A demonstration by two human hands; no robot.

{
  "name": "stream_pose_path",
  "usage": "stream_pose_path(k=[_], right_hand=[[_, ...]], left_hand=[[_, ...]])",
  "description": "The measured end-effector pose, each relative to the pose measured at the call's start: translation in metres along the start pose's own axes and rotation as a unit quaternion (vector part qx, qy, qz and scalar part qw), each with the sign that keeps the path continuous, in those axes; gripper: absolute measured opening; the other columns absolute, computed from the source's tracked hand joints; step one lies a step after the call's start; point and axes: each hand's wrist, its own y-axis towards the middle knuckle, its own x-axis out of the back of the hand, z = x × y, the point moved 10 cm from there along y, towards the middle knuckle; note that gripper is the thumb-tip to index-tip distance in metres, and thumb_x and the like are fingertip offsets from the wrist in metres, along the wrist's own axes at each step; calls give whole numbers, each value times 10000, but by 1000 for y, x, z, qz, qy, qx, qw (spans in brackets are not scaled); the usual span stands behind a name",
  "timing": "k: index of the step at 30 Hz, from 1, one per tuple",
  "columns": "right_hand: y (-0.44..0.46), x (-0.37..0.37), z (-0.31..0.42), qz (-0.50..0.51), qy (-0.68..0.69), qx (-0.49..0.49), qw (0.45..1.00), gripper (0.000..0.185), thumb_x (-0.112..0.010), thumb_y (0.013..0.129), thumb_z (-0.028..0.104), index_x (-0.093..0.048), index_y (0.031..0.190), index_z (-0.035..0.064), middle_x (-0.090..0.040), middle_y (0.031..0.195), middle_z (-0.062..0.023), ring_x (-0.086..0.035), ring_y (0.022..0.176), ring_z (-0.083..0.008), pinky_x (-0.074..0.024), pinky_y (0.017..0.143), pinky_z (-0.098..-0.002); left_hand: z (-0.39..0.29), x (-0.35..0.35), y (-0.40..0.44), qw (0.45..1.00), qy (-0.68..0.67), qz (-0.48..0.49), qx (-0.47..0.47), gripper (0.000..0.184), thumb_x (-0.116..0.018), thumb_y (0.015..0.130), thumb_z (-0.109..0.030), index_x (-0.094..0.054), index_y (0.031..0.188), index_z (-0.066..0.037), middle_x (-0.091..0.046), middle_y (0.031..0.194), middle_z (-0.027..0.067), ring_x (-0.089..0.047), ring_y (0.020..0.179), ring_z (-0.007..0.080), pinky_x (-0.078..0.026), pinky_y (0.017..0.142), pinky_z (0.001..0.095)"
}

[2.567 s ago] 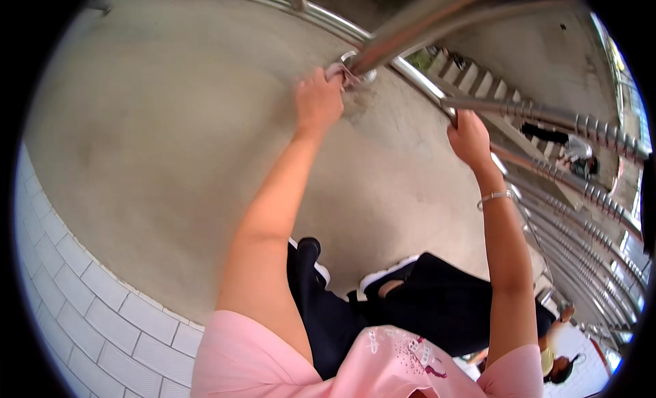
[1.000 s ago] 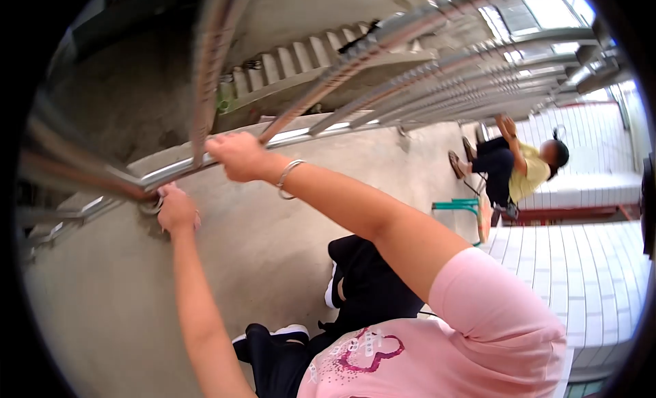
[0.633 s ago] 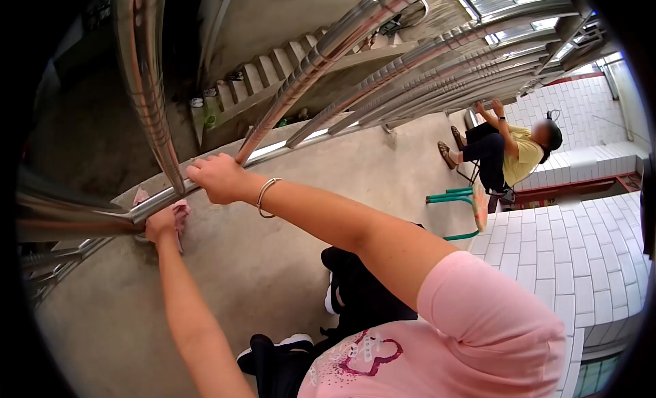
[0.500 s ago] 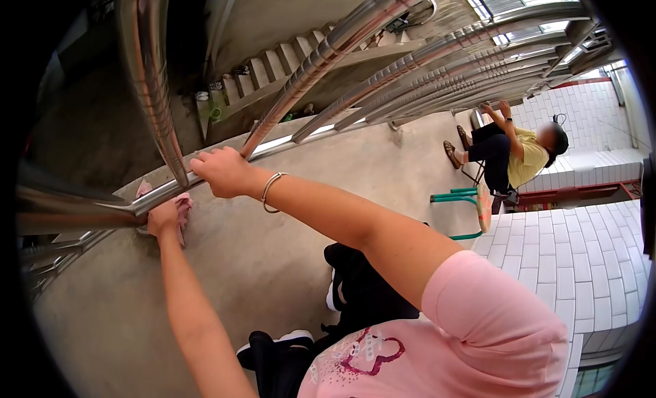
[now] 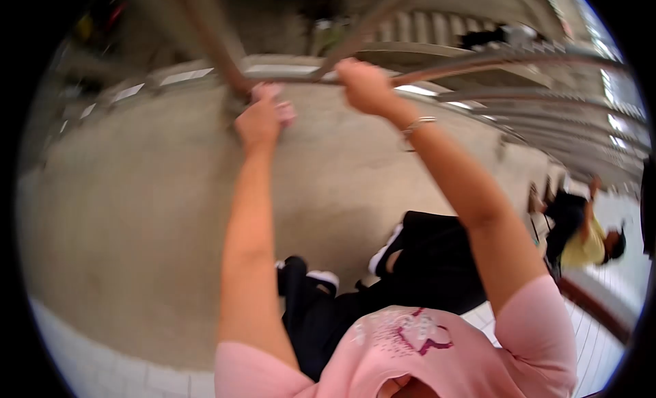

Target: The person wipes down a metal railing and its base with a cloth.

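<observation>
My left hand point(image 5: 258, 121) is closed on a pink cloth point(image 5: 284, 112), bunched so that its folds poke out past my knuckles; bunching like that probably gives me a thick pad rather than a loose sheet. The cloth sits at the foot of a metal upright point(image 5: 220, 52), down where the post meets the floor beside the low rail point(image 5: 287, 78). Blur hides whether it wraps the post or only presses against one side.

My right hand point(image 5: 367, 88) is curled over that same low rail, with no cloth showing in that grip. I take it as my anchor: with both arms stretched well out in front, a fixed bar would keep my weight from tipping forward. A metal bracelet point(image 5: 418, 126) rings that wrist, clear of the bar.

Nearer my body, my black trousers point(image 5: 437, 261) fold between my arms, and my shoes rest apart on the concrete floor point(image 5: 150, 193), a stance that should leave my reach unblocked.

Beyond the railing, steps point(image 5: 424, 29) show dimly. Well off to my right, another person in a yellow top point(image 5: 586, 249) sits facing the bars, arms raised towards them.
</observation>
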Motion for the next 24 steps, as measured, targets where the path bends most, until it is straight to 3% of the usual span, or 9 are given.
stream_pose_path(k=[2,4,9,12,15,17,18,20,24], right_hand=[[2,-1,0,14,-12,2,1000,114,-502,760,9,-511,873,20,-567,910,-178,-558,903,-370,-447,754,-483],[3,1,5,17,-29,18,999,306,-514,732,-9,-472,1029,52,-587,951,-156,-583,903,-366,-468,741,-480],[2,1,0,43,-7,-5,999,220,-528,747,24,-465,959,21,-572,930,-169,-561,907,-369,-445,761,-482],[2,4,2,37,-3,-3,999,160,-537,760,52,-466,893,0,-560,907,-188,-543,905,-379,-425,766,-488],[3,4,3,40,-20,-7,999,222,-527,750,32,-465,963,19,-574,957,-170,-557,925,-367,-444,771,-481],[2,3,5,48,-36,-13,998,299,-518,738,7,-464,1030,39,-587,1007,-151,-572,942,-353,-464,777,-475],[3,2,3,51,-37,-20,998,296,-517,738,9,-465,1027,35,-587,1014,-152,-570,944,-356,-461,782,-480],[2,0,3,57,-39,-22,997,293,-517,737,10,-466,1025,32,-587,1022,-153,-568,947,-358,-459,787,-484],[3,2,4,39,-24,-8,999,230,-532,744,27,-468,965,15,-571,964,-171,-551,922,-375,-439,769,-488]], left_hand=[[-3,7,2,875,468,-42,-113,309,-425,923,-273,-471,1223,-213,-687,821,132,-672,781,335,-505,649,474],[8,22,-2,877,466,-65,-100,304,-434,916,-271,-476,1214,-226,-686,821,138,-670,776,344,-507,652,479],[19,39,-7,870,478,-93,-79,285,-457,895,-223,-517,1171,-257,-691,824,122,-679,759,324,-519,636,463],[37,71,-4,881,455,-125,-35,301,-441,894,-209,-523,1180,-257,-690,830,133,-675,774,323,-520,675,473],[32,110,-3,932,219,-254,-140,305,-446,881,-195,-550,1167,-223,-676,851,171,-670,766,329,-522,685,483],[31,121,9,963,-34,-213,-161,277,-450,899,-209,-571,1134,-125,-666,868,164,-674,749,260,-539,658,421],[13,125,5,963,-33,-216,-160,277,-450,899,-209,-571,1134,-125,-666,868,164,-674,749,260,-539,658,421],[-7,89,6,959,-272,-53,-51,278,-435,927,-218,-570,1087,-35,-650,929,132,-667,737,191,-543,609,323],[19,75,28,981,-170,-88,-43,263,-437,935,-220,-574,1004,-6,-616,928,110,-661,724,198,-510,504,269]])
